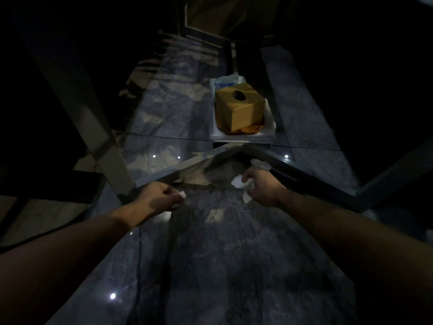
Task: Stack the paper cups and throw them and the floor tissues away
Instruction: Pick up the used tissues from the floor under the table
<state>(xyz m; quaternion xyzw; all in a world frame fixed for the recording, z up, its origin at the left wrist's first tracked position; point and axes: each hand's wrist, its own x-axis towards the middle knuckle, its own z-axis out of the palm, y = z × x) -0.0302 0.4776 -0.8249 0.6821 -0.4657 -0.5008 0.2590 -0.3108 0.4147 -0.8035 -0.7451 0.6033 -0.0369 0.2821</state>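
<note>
Down here the dark marble floor fills my view, with a brown box on a white tray beyond the metal frame. I'm gathering tissues, I think; no cups or bin show. My right hand is closed around crumpled tissues, my left hand pinches 1 small scrap. Another tissue lies just past my right fist; next I'd grab it without dropping these.
</note>
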